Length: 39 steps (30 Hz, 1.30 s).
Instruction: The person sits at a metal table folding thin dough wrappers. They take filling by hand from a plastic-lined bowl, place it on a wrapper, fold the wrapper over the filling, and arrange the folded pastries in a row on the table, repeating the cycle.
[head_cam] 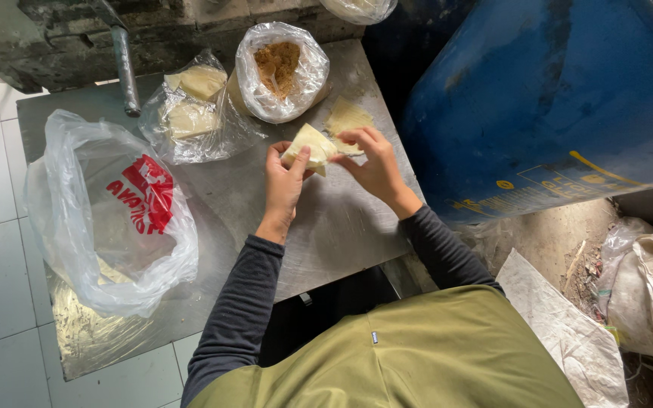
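Both my hands work over a grey metal table [334, 227]. My left hand [283, 185] grips a pale yellow triangular folded wrapper [310, 146] from below, thumb on its face. My right hand [372, 162] pinches the wrapper's right edge with its fingertips. A second flat pale wrapper [347, 115] lies on the table just beyond my right hand. Behind it stands an open clear bag of brown shredded filling [280, 69] with a spoon in it.
A clear bag of stacked pale wrappers [190, 106] lies at the back left. A big white plastic bag with red print [111, 215] sits at the left. A blue drum [553, 98] crowds the right side. White sacks [644, 287] lie on the ground.
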Motion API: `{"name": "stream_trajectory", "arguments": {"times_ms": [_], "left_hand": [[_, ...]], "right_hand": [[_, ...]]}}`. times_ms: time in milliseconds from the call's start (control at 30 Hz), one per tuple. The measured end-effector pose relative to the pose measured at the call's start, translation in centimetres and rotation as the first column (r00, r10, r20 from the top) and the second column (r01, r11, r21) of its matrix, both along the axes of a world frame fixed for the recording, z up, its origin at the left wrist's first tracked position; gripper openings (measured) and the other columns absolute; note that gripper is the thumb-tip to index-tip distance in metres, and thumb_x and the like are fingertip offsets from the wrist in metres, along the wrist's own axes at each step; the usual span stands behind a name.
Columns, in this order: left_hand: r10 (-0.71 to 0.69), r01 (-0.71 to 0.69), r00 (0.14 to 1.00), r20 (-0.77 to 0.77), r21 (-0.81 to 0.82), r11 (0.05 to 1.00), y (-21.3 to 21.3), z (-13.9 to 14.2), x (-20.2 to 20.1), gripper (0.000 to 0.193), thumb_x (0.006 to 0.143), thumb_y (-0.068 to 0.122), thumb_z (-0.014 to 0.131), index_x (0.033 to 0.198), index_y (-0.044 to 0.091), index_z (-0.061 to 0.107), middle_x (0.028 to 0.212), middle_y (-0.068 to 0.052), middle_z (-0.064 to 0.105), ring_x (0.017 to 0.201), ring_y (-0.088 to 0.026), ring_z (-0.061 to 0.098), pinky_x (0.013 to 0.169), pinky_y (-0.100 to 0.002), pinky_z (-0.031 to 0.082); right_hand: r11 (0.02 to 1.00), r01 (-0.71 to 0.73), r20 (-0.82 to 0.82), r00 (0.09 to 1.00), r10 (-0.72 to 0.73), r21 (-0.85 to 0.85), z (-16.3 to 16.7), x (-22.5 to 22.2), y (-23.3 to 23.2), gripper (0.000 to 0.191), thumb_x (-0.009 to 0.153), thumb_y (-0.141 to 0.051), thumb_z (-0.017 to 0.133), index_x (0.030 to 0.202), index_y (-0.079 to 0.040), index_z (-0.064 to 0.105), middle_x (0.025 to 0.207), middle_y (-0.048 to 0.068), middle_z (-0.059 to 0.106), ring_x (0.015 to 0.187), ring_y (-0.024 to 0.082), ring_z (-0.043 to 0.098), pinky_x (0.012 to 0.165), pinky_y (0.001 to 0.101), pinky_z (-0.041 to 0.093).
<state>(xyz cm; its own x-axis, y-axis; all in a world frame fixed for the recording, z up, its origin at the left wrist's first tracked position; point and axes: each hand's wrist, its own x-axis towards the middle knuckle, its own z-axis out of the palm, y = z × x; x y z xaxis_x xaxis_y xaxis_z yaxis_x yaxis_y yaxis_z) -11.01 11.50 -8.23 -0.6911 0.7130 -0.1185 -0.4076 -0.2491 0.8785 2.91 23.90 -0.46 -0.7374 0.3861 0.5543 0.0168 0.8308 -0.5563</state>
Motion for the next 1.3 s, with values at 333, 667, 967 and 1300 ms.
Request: {"name": "stream_trajectory", "arguments": {"times_ms": [333, 667, 967, 1300], "left_hand": [[-0.144, 0.149, 0.987, -0.070, 0.069, 0.986, 0.4, -0.4, 0.3, 0.046, 0.090, 0.019, 0.080, 0.119, 0.004, 0.047, 0.104, -0.011, 0.071, 0.090, -0.015, 0.073, 0.078, -0.031, 0.065], [-0.140, 0.139, 0.987, -0.075, -0.016, 0.990, 0.0, 0.6, 0.8, 0.043, 0.090, 0.018, 0.080, 0.118, 0.005, 0.049, 0.104, -0.010, 0.070, 0.087, -0.015, 0.071, 0.073, -0.029, 0.062], [0.047, -0.047, 0.999, 0.007, -0.040, 0.998, -0.5, 0.7, -0.4, 0.042, 0.093, 0.025, 0.078, 0.118, 0.006, 0.050, 0.109, -0.008, 0.067, 0.094, -0.014, 0.069, 0.079, -0.030, 0.061], [0.058, -0.058, 0.998, 0.004, -0.045, 0.997, 0.0, 0.4, -0.4, 0.042, 0.091, 0.023, 0.078, 0.118, 0.006, 0.050, 0.112, -0.008, 0.065, 0.097, -0.014, 0.069, 0.080, -0.032, 0.062]], "right_hand": [[0.526, -0.134, -0.033, 0.980, 0.197, -0.840, -1.2, -0.8, 1.6, 0.014, 0.097, -0.013, 0.075, 0.105, -0.001, 0.075, 0.097, 0.001, 0.073, 0.087, 0.007, 0.065, 0.077, 0.0228, 0.052], [0.458, -0.104, -0.043, 0.989, 0.142, -0.883, -2.0, 0.1, 2.9, 0.009, 0.098, -0.011, 0.071, 0.104, -0.004, 0.073, 0.094, 0.001, 0.073, 0.081, 0.007, 0.064, 0.071, 0.0234, 0.053], [0.988, 0.141, -0.050, 0.988, -0.145, -0.064, -1.8, 0.7, 6.1, 0.013, 0.099, 0.003, 0.064, 0.107, -0.005, 0.072, 0.100, 0.008, 0.073, 0.091, 0.022, 0.067, 0.080, 0.0334, 0.054], [0.901, 0.058, 0.218, 0.962, -0.166, 0.430, -3.2, 2.3, 3.1, 0.024, 0.082, 0.006, 0.063, 0.101, -0.006, 0.073, 0.103, 0.009, 0.072, 0.095, 0.030, 0.066, 0.086, 0.0402, 0.054]]}}
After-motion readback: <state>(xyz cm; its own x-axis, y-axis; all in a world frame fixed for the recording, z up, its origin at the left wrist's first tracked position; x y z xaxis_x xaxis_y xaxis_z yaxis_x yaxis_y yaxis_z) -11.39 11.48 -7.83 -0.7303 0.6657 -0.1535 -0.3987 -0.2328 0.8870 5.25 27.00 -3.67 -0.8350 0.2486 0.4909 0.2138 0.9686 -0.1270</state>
